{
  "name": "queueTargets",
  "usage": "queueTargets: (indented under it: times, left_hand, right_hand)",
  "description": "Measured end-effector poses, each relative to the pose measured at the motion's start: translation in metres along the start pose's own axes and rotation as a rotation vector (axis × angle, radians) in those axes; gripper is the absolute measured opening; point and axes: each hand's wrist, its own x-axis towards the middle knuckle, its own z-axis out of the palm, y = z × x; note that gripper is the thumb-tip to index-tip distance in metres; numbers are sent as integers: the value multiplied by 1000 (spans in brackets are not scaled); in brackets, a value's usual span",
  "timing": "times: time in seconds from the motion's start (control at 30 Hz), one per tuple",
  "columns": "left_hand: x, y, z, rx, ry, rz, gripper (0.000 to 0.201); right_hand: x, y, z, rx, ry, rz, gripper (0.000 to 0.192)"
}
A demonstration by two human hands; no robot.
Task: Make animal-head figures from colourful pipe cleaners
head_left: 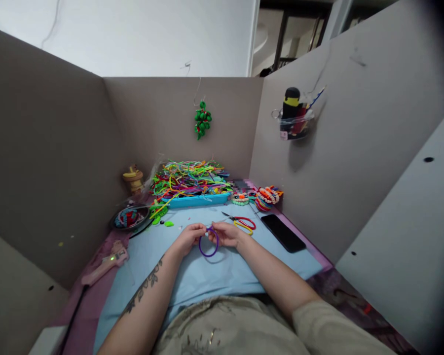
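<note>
Holding: both hands pinch one purple loop (208, 244) over the blue mat (192, 276); all places below are relative to that loop.
Glue gun: pink glue gun (105, 264) lies far left, slightly nearer the person, green light on.
Bowl: dark round bowl (130, 217) sits left and farther back, coloured bits inside.
Left hand: left hand (188, 237) touches the loop's upper left, fingertips clenched on its end.
Loop: hangs between the two hands, near the mat's middle, ends meeting at the top.
Tray: blue tray (197, 200) piled with coloured cords sits straight behind.
Right hand: right hand (225, 233) touches the upper right, fingertips grasping the other end.
Scissors: scissors (241, 222) with red and yellow handles lie just behind right.
Phone: black phone (283, 232) lies flat, well to the right.
</note>
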Motion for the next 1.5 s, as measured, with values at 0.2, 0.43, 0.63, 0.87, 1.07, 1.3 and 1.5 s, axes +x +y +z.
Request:
queueTargets:
  times: [0.2,0.43,0.63,0.87,1.07,1.3,1.5]
  left_hand:
    - [-2,5,2,118,63,102,20]
    - [2,2,0,184,82,175,16]
    - [5,-3,-3,181,181,42,15]
    - [5,-2,0,72,166,-34,17]
    - [5,-1,-1,85,153,18,21]
    - [5,0,-2,107,165,19,23]
    - [4,0,0,137,153,12,24]
  right_hand:
    - [-4,2,1,-50,-44,16,22]
    - [-2,5,8,-372,75,-136,25]
    - [1,5,15,-1153,445,-593,7]
    - [4,8,15,-1482,518,-795,9]
    - [6,10,16,-1166,576,-800,7]
    - [11,12,13,-652,526,-576,13]
    - [12,8,14,-485,516,-591,17]
